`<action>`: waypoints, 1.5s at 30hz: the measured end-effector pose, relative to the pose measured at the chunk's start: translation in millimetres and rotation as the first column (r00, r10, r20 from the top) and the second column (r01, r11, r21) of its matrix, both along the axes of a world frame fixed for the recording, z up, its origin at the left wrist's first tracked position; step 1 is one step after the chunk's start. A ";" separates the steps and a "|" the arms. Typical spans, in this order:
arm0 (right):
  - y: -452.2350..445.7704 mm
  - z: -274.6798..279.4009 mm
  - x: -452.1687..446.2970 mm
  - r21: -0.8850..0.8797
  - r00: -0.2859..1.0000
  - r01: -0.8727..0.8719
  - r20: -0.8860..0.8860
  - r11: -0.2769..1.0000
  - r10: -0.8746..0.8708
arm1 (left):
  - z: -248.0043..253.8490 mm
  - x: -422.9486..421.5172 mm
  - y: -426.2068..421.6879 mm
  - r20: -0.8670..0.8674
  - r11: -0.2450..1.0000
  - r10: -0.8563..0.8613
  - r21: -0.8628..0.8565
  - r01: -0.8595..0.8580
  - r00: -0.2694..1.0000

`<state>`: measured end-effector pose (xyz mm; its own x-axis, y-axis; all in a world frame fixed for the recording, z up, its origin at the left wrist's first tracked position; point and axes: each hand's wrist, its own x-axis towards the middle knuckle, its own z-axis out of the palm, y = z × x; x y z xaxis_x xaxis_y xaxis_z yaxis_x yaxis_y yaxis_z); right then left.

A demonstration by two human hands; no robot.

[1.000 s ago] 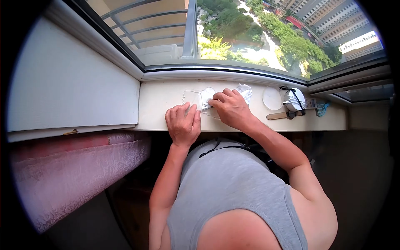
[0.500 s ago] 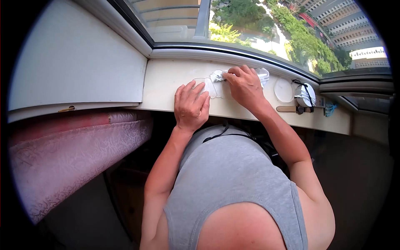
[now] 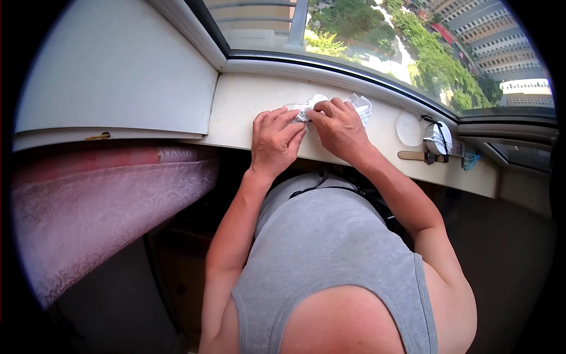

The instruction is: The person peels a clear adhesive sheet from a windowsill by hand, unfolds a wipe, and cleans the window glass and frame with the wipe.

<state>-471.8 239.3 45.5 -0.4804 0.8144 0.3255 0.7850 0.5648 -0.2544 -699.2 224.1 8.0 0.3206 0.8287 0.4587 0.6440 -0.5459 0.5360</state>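
On the windowsill lies a small white crumpled piece between my two hands. My right hand has thumb and fingers pinched together on this white piece. My left hand rests at its left side, the fingers bent and slightly apart, with the fingertips near the piece's edge; whether they grip it is hard to see. A round white item lies just behind my right fingertips. Folded white material sits partly behind my right hand.
Further right on the sill are a clear round lid, a white roll with a black strap, a brown-strapped watch and a light blue tangled item. The window frame runs behind; a pink quilted cloth is at left.
The view has shifted, so the sill sits higher and turned. My left hand has moved closer to my right hand, and both now meet at the white piece.
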 end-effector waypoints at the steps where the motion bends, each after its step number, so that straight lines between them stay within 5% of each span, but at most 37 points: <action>1: -11.6 -1.6 5.5 0.007 0.999 -0.043 -0.027 0.999 0.043 | -1.9 -0.6 -0.8 0.012 1.000 -0.002 -0.025 0.002 1.000; 4: -23.6 -8.8 38.8 0.011 0.999 0.018 -0.048 1.000 -0.017 | 6.8 6.3 -2.2 0.012 0.993 0.120 0.003 -0.120 0.993; 8: 8.2 -9.0 20.0 0.054 0.993 0.114 -0.037 0.992 -0.112 | -0.8 5.5 0.0 -0.063 0.996 0.091 0.001 -0.091 0.994; 12: -9.3 -2.5 -13.7 -0.044 0.998 -0.006 -0.067 0.999 0.003 | -0.5 2.3 -0.8 -0.072 0.997 0.074 -0.028 -0.076 0.995; 18: -2.2 -6.2 24.6 -0.012 0.988 0.152 0.010 0.988 -0.152 | 1.7 5.7 -2.5 -0.080 0.994 0.108 -0.024 -0.110 0.991; 24: -3.4 -3.3 -10.2 -0.040 0.999 -0.044 -0.023 0.998 0.044 | 2.5 6.3 -1.7 -0.098 0.990 0.119 -0.069 -0.126 0.988; 28: 14.1 -6.2 5.5 -0.110 0.999 0.048 -0.008 0.993 -0.049 | 6.6 8.4 -1.2 -0.095 0.987 0.127 -0.088 -0.135 0.987; 34: 3.1 5.3 -3.4 -0.138 0.990 -0.136 -0.067 0.981 0.127 | 1.0 6.5 0.1 -0.110 0.988 0.124 -0.073 -0.133 0.986; 39: 2.2 -0.1 34.1 -0.078 0.998 0.047 -0.043 0.996 -0.050 | 0.6 4.3 -1.6 -0.112 0.988 0.117 -0.091 -0.127 0.987; 45: 0.9 -4.4 -6.0 -0.073 0.993 -0.080 -0.088 0.994 0.074 | 2.4 0.9 -0.3 -0.137 0.992 0.077 -0.090 -0.090 0.988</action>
